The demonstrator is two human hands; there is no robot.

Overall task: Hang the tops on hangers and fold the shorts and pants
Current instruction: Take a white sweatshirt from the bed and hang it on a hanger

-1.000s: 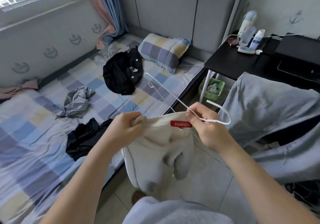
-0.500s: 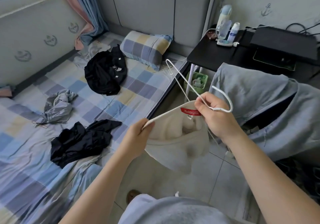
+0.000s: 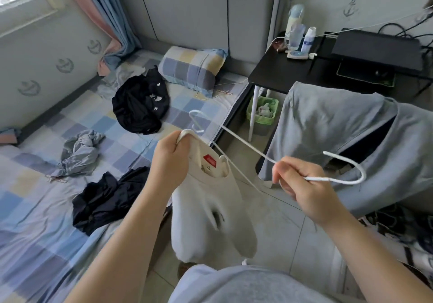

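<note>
Pinching with thumb and curled fingers, the right hand (image 3: 304, 192) has a closed grip on the white hanger (image 3: 248, 146) just below its hook, which curves off to the right. The left hand (image 3: 171, 162) is fisted round the collar of the cream top (image 3: 210, 213), bunching it beside the red label (image 3: 209, 161). One hanger arm runs far-left to end just by that collar; whether its tip is inside the neck I cannot tell. The top's body dangles over the floor, near the edge of the bed (image 3: 35, 197). To do this well, the left hand should probably spread the neck open while the right feeds that arm through to one shoulder, then tips the other in without straining the knit. Far right, under the black worktop (image 3: 281, 78), a green bin (image 3: 262, 121) holds crumpled paper.
</note>
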